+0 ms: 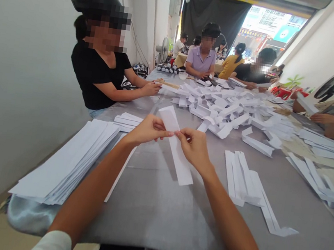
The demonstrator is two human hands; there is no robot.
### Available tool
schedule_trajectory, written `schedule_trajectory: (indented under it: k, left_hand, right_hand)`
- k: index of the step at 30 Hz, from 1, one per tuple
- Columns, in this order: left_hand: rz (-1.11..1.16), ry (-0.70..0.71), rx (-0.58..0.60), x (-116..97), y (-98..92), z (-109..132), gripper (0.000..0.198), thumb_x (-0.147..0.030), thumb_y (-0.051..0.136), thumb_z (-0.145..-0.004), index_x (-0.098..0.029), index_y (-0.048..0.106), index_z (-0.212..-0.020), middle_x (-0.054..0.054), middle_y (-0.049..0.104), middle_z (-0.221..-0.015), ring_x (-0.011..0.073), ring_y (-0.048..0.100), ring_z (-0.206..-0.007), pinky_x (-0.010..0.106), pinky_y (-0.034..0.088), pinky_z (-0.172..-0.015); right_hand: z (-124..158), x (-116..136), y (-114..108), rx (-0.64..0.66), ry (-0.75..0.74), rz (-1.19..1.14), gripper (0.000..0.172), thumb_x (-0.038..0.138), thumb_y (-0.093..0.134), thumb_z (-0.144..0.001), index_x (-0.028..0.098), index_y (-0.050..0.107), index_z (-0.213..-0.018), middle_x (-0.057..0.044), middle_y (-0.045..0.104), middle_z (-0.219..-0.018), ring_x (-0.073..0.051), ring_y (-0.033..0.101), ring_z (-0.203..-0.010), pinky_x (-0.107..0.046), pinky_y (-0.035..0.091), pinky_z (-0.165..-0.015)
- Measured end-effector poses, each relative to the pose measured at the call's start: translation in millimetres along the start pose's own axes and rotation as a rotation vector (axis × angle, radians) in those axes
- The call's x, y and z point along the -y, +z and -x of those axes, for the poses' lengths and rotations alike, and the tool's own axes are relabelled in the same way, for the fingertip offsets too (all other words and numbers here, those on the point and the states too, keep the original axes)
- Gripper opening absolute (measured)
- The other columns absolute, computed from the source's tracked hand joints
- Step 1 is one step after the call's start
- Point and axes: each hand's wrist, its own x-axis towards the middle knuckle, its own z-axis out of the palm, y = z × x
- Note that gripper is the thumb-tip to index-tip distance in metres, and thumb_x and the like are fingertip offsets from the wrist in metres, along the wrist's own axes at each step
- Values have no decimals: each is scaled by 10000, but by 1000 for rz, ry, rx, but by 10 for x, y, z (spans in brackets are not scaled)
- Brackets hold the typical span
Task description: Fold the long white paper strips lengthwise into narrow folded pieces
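Observation:
Between my two hands I hold a long white paper strip above the grey-covered table. My left hand pinches its left edge near the middle, thumb on top. From the other side my right hand grips it, the thumb tips almost meeting. The strip slants from upper left to lower right, and its upper part looks folded over. To the left of my left arm lies a thick stack of white paper sheets. Right of my right hand are several folded paper strips.
A big heap of folded white papers covers the far middle of the table. A person in black stands at the left edge. Another person's hand holds paper at the right. More strips lie on the right side.

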Motion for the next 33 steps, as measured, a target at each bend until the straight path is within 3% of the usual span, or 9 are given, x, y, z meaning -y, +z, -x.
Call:
schedule_trajectory:
  k: [6,9,13,17,21,27,30,33]
  left_hand:
    - [-16,3,-36,7,35,7,447,-522,950,-722,-120,835,-882,72,726,-699,129,569,-578,230,434,-469]
    - [-1,-29,1,-2,56,5,427,-508,965,-695,-130,829,-838,77,745,-726,131,587,-580,230,451,-466]
    - [-9,-21,-62,-13,18,12,401,-511,956,-712,-145,802,-772,56,718,-697,134,606,-603,213,443,-466]
    - [16,-8,-109,7,-3,2,428,-516,961,-700,-153,735,-681,25,656,-625,118,585,-580,196,405,-460]
    - [21,-4,-77,12,25,-2,442,-524,964,-690,-157,718,-668,25,652,-626,117,583,-582,193,396,-459]
    - [16,-6,-103,7,1,8,438,-549,957,-689,-155,766,-718,39,678,-674,120,574,-592,203,409,-463]
    - [30,0,-133,1,-5,4,456,-547,967,-666,-155,735,-662,34,658,-637,113,557,-575,201,389,-463]
    - [28,-18,-79,-10,18,5,465,-528,980,-645,-159,697,-622,18,630,-591,107,548,-560,194,369,-461]
  right_hand:
    - [-5,21,8,33,36,-76,297,374,611,-1041,200,799,-890,-25,760,-812,-173,647,-695,-279,410,-617]
    - [-14,-1,-5,9,-6,-51,324,353,593,-1047,185,800,-864,-14,700,-721,-158,574,-631,-290,381,-617]
    - [-20,-29,-9,-1,-10,-19,372,353,593,-1037,171,753,-755,11,568,-607,-140,454,-568,-304,316,-586]
    - [-16,-13,16,10,37,-103,390,435,605,-1033,172,782,-806,-10,649,-689,-151,510,-611,-287,368,-593]
    - [-16,-8,28,23,111,-222,446,541,646,-1004,165,788,-811,-29,700,-739,-169,571,-649,-277,399,-600]
    - [-13,-30,46,38,112,-249,494,589,652,-981,160,748,-756,-2,587,-644,-142,469,-589,-270,312,-550]
    - [-3,-37,80,52,137,-299,486,614,646,-984,164,770,-849,-6,611,-670,-145,472,-584,-271,316,-542]
    - [2,-32,99,64,149,-334,483,630,648,-984,170,760,-889,1,603,-670,-143,463,-581,-271,313,-542]
